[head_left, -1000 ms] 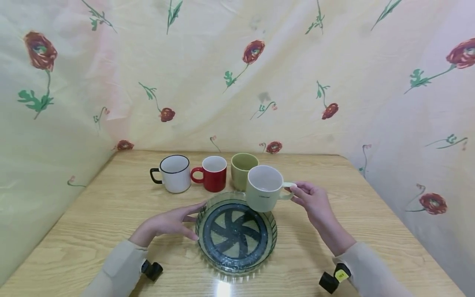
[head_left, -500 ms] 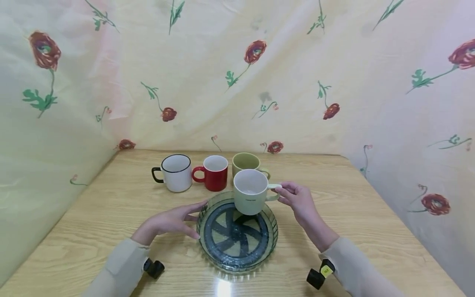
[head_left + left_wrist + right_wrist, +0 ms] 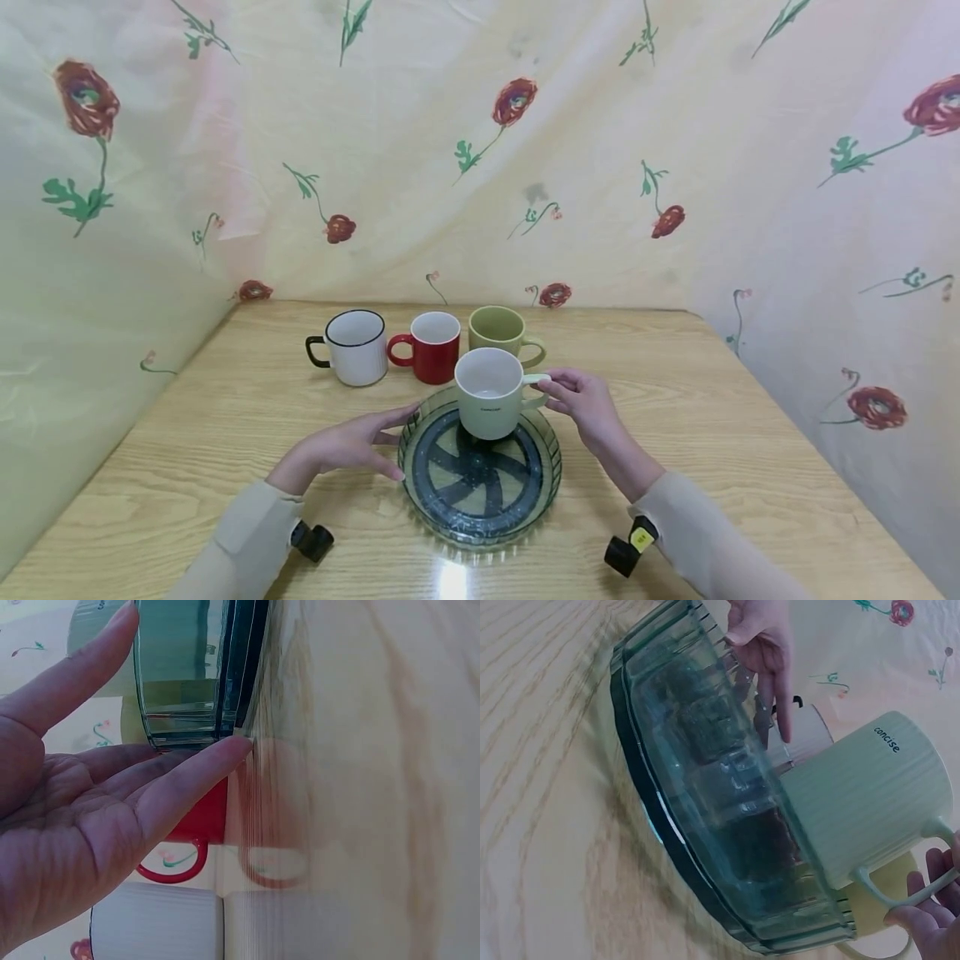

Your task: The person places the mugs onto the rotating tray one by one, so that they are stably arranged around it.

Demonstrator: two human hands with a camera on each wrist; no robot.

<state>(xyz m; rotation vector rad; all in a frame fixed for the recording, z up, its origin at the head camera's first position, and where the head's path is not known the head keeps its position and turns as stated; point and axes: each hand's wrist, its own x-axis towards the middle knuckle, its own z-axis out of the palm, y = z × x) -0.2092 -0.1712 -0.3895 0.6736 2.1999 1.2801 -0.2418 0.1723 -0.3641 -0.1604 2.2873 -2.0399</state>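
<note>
My right hand (image 3: pixel 581 404) pinches the handle of a pale green mug (image 3: pixel 489 404) marked "concise". The mug is upright over the back part of a round glass dish (image 3: pixel 480 533) with a dark swirl pattern. In the right wrist view the mug's (image 3: pixel 870 795) lower end dips behind the dish's (image 3: pixel 705 772) rim; whether it touches the bottom I cannot tell. At the dish's left side my left hand (image 3: pixel 348 446) has its fingers stretched out and spread, fingertips against the wall. The left wrist view shows that hand (image 3: pixel 82 802) beside the glass dish (image 3: pixel 184 682).
Behind the dish stand a white mug with a black rim (image 3: pixel 357 354), a red mug (image 3: pixel 437 358) and an olive-green mug (image 3: pixel 497 325) in a row. All sit on a wooden table (image 3: pixel 675 375). A flowered cloth (image 3: pixel 420 167) hangs around the back and sides.
My right hand has carried the pale green mug left and slightly down, further over the dish, uncovering the olive-green mug's handle. The left hand has stayed at the dish's side.
</note>
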